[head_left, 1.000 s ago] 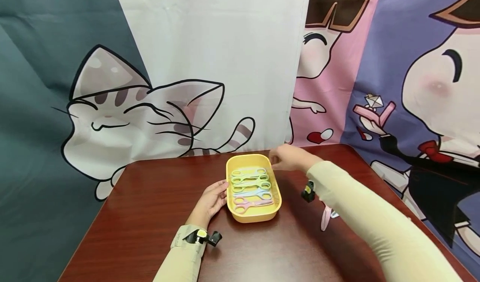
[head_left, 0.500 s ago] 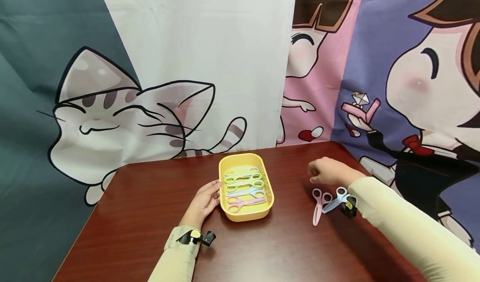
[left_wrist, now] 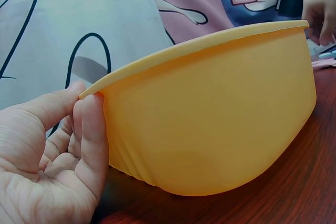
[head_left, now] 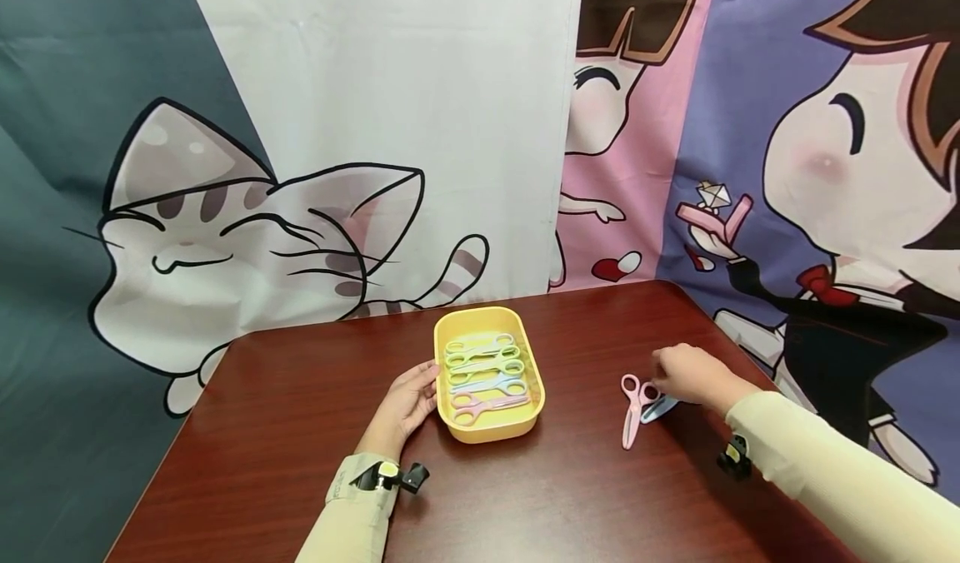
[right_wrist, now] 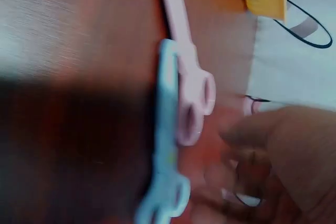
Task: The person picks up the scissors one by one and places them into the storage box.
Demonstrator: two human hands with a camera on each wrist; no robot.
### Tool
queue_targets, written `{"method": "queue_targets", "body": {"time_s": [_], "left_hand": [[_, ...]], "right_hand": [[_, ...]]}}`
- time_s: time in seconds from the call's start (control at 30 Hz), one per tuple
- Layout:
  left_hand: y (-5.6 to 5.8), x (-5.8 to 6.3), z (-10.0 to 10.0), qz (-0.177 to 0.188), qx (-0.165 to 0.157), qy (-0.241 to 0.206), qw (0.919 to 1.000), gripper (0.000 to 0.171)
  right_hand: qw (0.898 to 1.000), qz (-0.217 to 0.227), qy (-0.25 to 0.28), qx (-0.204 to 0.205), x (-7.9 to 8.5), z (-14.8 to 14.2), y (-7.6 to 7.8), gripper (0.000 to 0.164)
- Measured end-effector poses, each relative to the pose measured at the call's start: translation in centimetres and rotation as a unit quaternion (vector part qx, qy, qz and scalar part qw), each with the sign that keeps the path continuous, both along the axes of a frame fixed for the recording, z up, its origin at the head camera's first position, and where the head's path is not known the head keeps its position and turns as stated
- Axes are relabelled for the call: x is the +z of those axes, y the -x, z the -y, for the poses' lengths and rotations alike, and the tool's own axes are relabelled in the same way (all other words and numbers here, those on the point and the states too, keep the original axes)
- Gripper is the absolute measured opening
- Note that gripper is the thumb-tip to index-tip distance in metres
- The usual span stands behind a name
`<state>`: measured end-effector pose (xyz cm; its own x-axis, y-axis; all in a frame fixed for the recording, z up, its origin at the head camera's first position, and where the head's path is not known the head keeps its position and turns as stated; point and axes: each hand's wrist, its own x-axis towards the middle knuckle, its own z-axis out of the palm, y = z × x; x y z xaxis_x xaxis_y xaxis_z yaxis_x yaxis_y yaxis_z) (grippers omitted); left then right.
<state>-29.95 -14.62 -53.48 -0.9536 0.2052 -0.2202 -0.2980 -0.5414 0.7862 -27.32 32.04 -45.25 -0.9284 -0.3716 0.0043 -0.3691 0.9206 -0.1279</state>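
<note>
My left hand [head_left: 405, 401] pinches the left rim of a yellow plastic basket [head_left: 498, 432] between thumb and fingers; the left wrist view shows this grip on the basket wall [left_wrist: 210, 114] closely. Several small scissors [head_left: 486, 368], in green, blue and pink, lie crosswise inside it. To the right on the table are pink scissors [head_left: 633, 413] and blue scissors [head_left: 658, 410], side by side. My right hand [head_left: 692, 377] hovers over the blue handles, hiding them in the head view. In the right wrist view its blurred, loosely bent fingers appear apart from the blue scissors [right_wrist: 167, 114].
The dark red-brown table [head_left: 300, 438] ends at the back against a hanging cloth [head_left: 420, 88] printed with cartoon figures. Dark camera mounts [head_left: 390, 475] are strapped on both wrists.
My right hand has moved from the basket's far right rim out to the right, then down over the blue scissors. The left hand keeps its hold on the basket. The head view has shifted slightly.
</note>
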Motion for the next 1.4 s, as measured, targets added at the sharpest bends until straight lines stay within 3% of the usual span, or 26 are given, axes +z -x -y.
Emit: {"method": "queue_targets", "body": {"time_s": [0.1,0.27,0.57,1.0,1.2,1.4], "left_hand": [[-0.2,0.1,-0.1,0.000,0.011,0.005,0.9999,0.013],[-0.4,0.1,-0.2,-0.006,0.022,0.008,0.9997,0.012],[-0.3,0.0,-0.2,-0.002,0.015,0.006,0.9999,0.012],[-0.4,0.4,-0.3,-0.008,0.008,0.005,0.9999,0.018],[-0.3,0.3,-0.2,-0.007,0.004,0.007,0.9999,0.019],[-0.3,0.3,-0.2,-0.008,0.004,0.004,1.0000,0.017]], "right_hand": [[0.994,0.034,0.022,-0.104,-0.5,-0.5,-0.8,0.025],[0.981,0.088,0.041,-0.166,-1.3,-0.6,-1.8,0.033],[0.973,0.105,0.027,-0.202,-1.6,-0.4,-1.8,0.029],[0.966,0.113,0.019,-0.232,-1.5,-1.0,-0.7,0.027],[0.972,0.084,0.012,-0.218,-0.8,-0.7,0.0,0.028],[0.981,0.041,0.034,-0.186,1.7,2.0,1.3,0.031]]}}
